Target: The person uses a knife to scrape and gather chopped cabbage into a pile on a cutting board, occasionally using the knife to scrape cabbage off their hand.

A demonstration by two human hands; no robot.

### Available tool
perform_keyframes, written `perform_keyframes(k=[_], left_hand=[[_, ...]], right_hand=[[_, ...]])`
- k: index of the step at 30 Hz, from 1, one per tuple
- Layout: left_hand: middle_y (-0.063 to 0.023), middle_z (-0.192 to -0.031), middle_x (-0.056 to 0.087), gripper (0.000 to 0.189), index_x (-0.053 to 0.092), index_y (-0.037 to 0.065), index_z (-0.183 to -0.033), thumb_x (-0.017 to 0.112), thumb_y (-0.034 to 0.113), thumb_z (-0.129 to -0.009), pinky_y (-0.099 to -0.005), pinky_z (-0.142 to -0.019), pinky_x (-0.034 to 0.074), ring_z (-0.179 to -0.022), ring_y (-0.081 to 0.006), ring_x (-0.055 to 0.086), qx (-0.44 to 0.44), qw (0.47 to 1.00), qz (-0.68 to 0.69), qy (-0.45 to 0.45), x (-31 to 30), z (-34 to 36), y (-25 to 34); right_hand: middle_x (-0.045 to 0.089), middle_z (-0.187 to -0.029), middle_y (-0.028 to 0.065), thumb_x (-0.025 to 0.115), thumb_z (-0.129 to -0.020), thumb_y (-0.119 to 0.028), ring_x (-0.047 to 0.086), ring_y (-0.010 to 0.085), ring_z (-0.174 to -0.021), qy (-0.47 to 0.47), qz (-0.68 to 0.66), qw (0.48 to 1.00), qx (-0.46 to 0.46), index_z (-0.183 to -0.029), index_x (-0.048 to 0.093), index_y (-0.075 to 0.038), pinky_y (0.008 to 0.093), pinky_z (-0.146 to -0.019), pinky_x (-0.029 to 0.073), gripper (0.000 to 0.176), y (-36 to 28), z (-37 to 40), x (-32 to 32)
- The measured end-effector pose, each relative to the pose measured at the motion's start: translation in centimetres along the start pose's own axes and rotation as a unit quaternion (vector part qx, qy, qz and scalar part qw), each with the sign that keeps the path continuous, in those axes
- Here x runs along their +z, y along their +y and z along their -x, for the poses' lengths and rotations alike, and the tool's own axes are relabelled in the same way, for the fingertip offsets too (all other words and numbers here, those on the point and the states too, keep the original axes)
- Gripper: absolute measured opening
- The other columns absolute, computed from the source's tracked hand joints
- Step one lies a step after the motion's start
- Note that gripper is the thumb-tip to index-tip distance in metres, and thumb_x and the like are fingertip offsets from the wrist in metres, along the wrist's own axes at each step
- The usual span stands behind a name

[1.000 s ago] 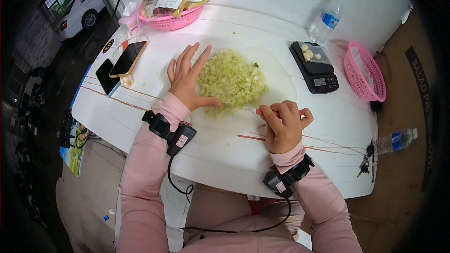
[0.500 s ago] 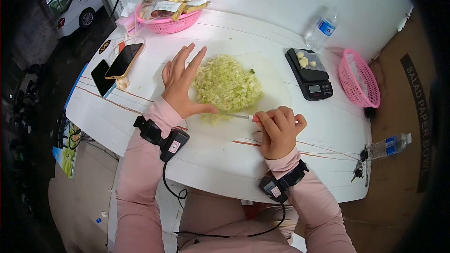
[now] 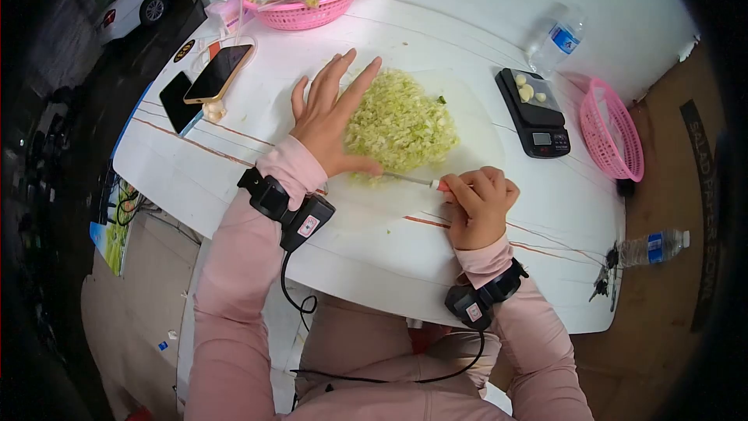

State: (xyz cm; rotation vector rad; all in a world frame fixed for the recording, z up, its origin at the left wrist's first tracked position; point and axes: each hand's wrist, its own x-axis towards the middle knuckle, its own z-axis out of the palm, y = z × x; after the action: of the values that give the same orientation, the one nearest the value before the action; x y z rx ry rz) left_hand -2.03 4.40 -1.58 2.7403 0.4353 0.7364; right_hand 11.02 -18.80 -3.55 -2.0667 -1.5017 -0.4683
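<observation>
A pale green heap of finely chopped vegetable (image 3: 401, 121), possibly cabbage or celery, lies on a thin whitish cutting board (image 3: 479, 132). My left hand (image 3: 331, 113) is spread along the heap's left side, fingers apart and pointing away from me. Its thumb rests close to the tip of a knife (image 3: 409, 179). My right hand (image 3: 481, 206) is closed around the knife's red and white handle, right of the heap's near edge. The narrow blade points left, along that near edge.
Two phones (image 3: 220, 74) lie at left beside a garlic bulb (image 3: 213, 111). A pink basket of bagged food (image 3: 304, 14) stands behind. On the right are a black scale (image 3: 538, 121) with peeled cloves, another pink basket (image 3: 612, 129), water bottles (image 3: 562, 40) and keys (image 3: 604, 277).
The view has shifted, so most things appear farther right and higher. Loose bits formerly on the near side of the blade now show less there. Both hands keep nearly the same pose.
</observation>
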Motion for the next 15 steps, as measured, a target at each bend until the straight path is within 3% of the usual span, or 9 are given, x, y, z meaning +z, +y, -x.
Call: perform_keyframes(k=[2, 4, 8, 10, 15], left_hand=[[-0.0161, -0.156, 0.016, 0.133, 0.018, 0.026, -0.154, 0.092, 0.047, -0.047, -0.0583, -0.112, 0.009, -0.145, -0.0358, 0.016, 0.012, 1.000, 0.019, 0.015, -0.2, 0.0, -0.3], [-0.0157, -0.155, 0.018, 0.129, 0.020, 0.026, -0.154, 0.089, 0.054, -0.048, -0.0580, -0.112, 0.009, -0.144, -0.0351, 0.017, 0.014, 0.996, 0.057, 0.073, -0.7, -0.1, -0.6], [-0.0160, -0.156, 0.017, 0.128, 0.020, 0.026, -0.154, 0.086, 0.060, -0.050, -0.0585, -0.112, 0.009, -0.144, -0.0350, 0.016, 0.027, 0.998, -0.003, 0.054, 0.5, 0.0, -0.8], [-0.0169, -0.156, 0.019, 0.130, 0.023, 0.023, -0.154, 0.083, 0.066, -0.048, -0.0532, -0.113, 0.011, -0.143, -0.0372, 0.018, 0.002, 0.999, -0.040, 0.010, 1.2, 0.1, -0.8], [-0.0177, -0.155, 0.017, 0.126, 0.021, 0.027, -0.154, 0.085, 0.061, -0.051, -0.0559, -0.112, 0.009, -0.145, -0.0372, 0.015, -0.039, 0.999, 0.001, 0.001, 2.0, 0.0, -0.8]], right_hand=[[0.058, -0.089, -0.0012, 0.066, -0.067, 0.002, 0.051, 0.0231, -0.098, 0.045, 0.008, 0.999, -0.004, -0.100, 0.067, -0.015, 0.0425, -0.087, 0.027, 0.037, -0.3, -0.4, -0.6], [0.058, -0.090, -0.0011, 0.065, -0.066, 0.003, 0.050, 0.0230, -0.098, 0.064, 0.017, 0.998, -0.013, -0.101, 0.067, -0.016, 0.0424, -0.086, 0.027, 0.040, -0.3, -0.6, -0.5], [0.058, -0.091, -0.0009, 0.063, -0.063, 0.004, 0.050, 0.0229, -0.098, 0.064, 0.053, 0.996, -0.027, -0.102, 0.066, -0.016, 0.0427, -0.086, 0.026, 0.044, -0.5, -0.5, -0.5], [0.058, -0.090, -0.0009, 0.064, -0.063, 0.004, 0.050, 0.0229, -0.098, 0.056, 0.056, 0.997, -0.023, -0.102, 0.066, -0.016, 0.0431, -0.086, 0.026, 0.043, -0.7, -0.6, -0.6], [0.057, -0.088, -0.0008, 0.065, -0.065, 0.004, 0.050, 0.0223, -0.097, 0.025, 0.031, 0.999, 0.010, -0.100, 0.067, -0.016, 0.0438, -0.087, 0.027, 0.040, -0.1, -0.2, 0.1]])
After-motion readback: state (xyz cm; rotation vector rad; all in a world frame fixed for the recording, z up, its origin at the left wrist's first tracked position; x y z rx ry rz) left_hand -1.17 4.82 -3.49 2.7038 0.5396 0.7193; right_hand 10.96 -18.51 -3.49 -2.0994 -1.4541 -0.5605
